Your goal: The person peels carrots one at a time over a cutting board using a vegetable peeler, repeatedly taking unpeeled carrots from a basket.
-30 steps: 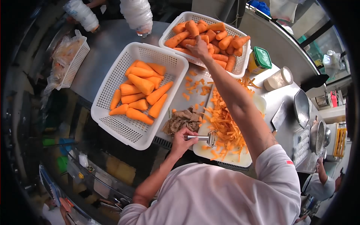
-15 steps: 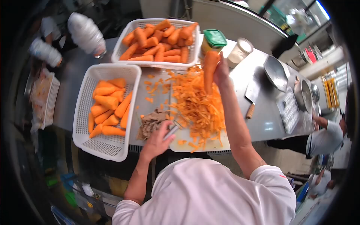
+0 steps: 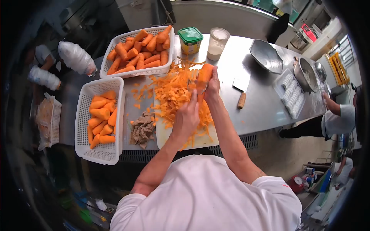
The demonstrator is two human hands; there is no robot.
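Note:
My right hand (image 3: 212, 87) is closed around a large carrot (image 3: 204, 76), held tilted over a heap of orange peelings (image 3: 169, 92). In my left hand (image 3: 187, 117) is a peeler (image 3: 191, 85), its head against or very close to the carrot's side; the fingers cover most of its handle. Under the peelings lies a pale cutting board (image 3: 163, 134). A crumpled brown cloth (image 3: 143, 129) rests left of the board.
One white basket (image 3: 105, 73) holds several unpeeled-looking carrots, another (image 3: 83, 127) smoother peeled ones. Behind the board stand a green-lidded tub (image 3: 190, 40) and a jar (image 3: 217, 44). To the right are a cleaver (image 3: 241, 86), a dark tray (image 3: 266, 56) and a co-worker (image 3: 339, 119).
My left hand has moved up and right from beside the cloth, bringing the peeler to the carrot. My right hand has lowered the carrot over the peelings. The view has shifted.

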